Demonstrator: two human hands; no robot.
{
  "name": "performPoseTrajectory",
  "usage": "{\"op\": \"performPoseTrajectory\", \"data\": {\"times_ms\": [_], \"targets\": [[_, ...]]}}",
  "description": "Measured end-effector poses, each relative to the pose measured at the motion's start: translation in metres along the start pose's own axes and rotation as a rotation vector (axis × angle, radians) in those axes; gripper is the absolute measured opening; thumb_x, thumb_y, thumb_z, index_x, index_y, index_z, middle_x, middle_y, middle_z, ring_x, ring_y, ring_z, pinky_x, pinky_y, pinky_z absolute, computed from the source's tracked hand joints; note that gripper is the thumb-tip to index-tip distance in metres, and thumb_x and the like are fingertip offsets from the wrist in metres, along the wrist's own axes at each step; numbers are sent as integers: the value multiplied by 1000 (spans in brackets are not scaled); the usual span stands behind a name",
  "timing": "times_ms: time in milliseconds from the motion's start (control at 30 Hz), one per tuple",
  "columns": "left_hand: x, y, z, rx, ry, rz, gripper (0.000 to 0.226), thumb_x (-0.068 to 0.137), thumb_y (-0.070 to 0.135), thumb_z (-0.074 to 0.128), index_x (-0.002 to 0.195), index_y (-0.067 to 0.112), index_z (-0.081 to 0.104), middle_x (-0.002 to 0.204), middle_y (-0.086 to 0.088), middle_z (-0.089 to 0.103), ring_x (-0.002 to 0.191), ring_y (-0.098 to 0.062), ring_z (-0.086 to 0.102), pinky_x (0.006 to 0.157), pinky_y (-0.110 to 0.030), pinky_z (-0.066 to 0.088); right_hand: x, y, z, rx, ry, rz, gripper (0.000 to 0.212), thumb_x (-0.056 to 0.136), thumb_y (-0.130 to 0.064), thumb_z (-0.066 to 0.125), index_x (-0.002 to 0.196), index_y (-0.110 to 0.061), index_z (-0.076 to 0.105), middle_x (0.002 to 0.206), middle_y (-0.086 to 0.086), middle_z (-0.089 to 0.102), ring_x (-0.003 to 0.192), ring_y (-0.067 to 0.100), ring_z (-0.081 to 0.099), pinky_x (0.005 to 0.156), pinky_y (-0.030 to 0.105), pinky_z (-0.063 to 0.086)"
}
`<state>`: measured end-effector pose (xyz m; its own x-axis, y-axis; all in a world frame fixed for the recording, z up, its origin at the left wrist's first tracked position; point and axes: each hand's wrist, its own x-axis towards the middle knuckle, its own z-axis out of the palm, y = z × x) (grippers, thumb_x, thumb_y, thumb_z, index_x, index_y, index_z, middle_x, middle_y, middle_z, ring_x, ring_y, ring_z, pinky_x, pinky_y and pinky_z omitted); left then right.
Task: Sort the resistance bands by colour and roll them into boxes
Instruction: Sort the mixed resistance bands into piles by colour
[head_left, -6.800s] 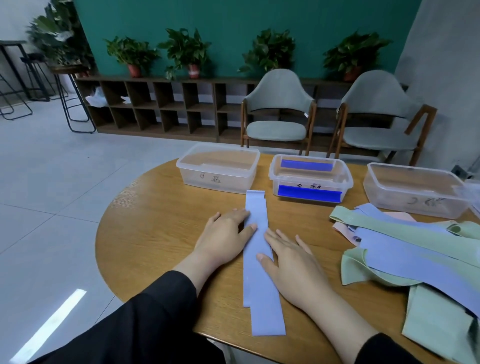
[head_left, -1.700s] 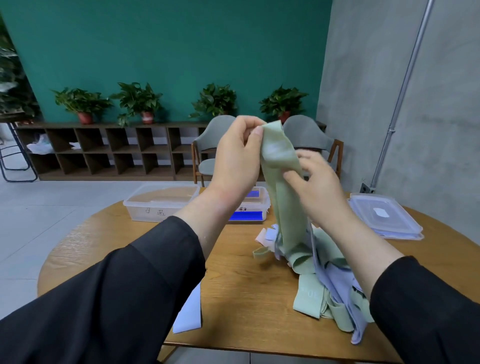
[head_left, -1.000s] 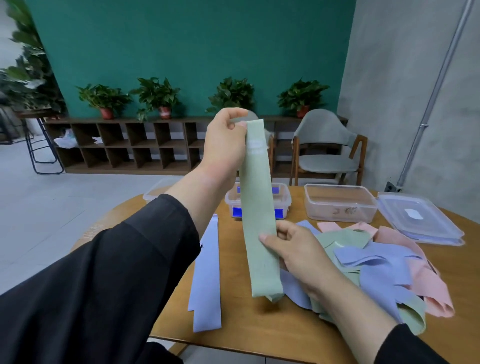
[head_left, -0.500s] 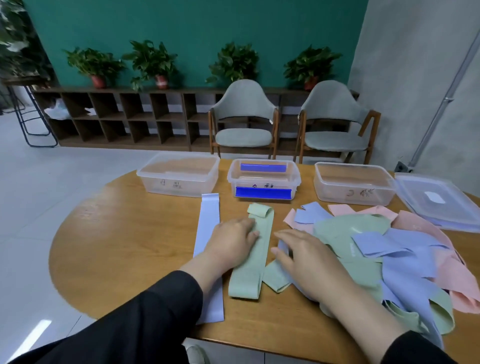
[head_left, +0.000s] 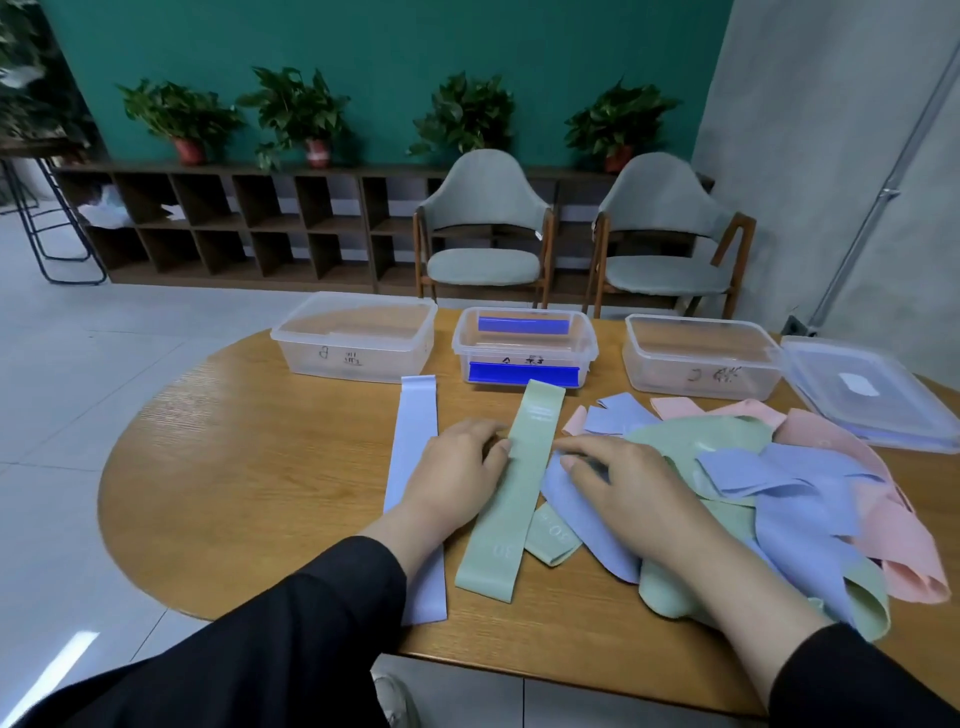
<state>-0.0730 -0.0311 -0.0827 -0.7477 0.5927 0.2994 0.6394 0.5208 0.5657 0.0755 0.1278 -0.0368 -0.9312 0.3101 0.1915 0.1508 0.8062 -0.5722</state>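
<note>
We see a pale green band lying flat and straight on the table. Our left hand and right hand rest open-fingered at its two edges, grasping nothing.

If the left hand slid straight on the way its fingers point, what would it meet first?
The left hand points up and right, its fingertips already at the edge of the flat green band. Going on, it would cross that band first; beyond, probably the blue-clipped middle box, though depth is unclear.

The left hand hides the middle of the lilac band; under the right hand, the pile's bands overlap beyond counting.
</note>
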Motion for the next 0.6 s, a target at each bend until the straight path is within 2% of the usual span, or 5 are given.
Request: {"op": "performPoseTrajectory", "data": {"times_ms": [100, 200, 300, 433, 600], "targets": [[2, 17, -9, -37, 7, 89, 31, 103, 36, 51, 128, 24, 65, 127, 7, 65, 119, -12, 55, 102, -31, 44, -2, -1, -21, 11, 24, -46, 25, 102, -31, 48, 116, -35, 68, 93, -22, 63, 88, 1, 52, 76, 14, 39], [-2, 45, -11, -108, 62, 180, 25, 103, 32, 54, 120, 22, 69, 118, 9, 68, 113, -7, 56, 94, -20, 39, -3, 4, -43, -40, 80, -61, 24, 103, -24, 49, 115, -29, 69, 111, -16, 63, 98, 2, 51, 72, 14, 33], [-15, 70, -3, -139, 61, 251, 22, 101, 30, 55, 114, 22, 71, 113, 10, 69, 108, -6, 56, 94, -24, 41, -9, 15, -61, -109, 25, -9, 28, 100, -21, 50, 122, -29, 66, 127, -15, 62, 116, 9, 54, 84, 19, 34], [-31, 82, 12, -128, -51, 244, 26, 100, 36, 57, 119, 23, 69, 122, 9, 66, 114, -8, 56, 100, -30, 44, -22, 28, -73, -151, -55, 27, 29, 96, -23, 59, 123, -29, 65, 129, -12, 63, 118, 9, 54, 95, 24, 40], [-35, 87, 9, -145, -32, 171, 29, 101, 37, 55, 124, 25, 67, 127, 10, 64, 117, -9, 55, 100, -29, 45, -37, 35, -78, -136, -21, 25, 15, 93, -33, 66, 107, -31, 70, 115, -17, 66, 110, 5, 57, 89, 22, 42]]}}
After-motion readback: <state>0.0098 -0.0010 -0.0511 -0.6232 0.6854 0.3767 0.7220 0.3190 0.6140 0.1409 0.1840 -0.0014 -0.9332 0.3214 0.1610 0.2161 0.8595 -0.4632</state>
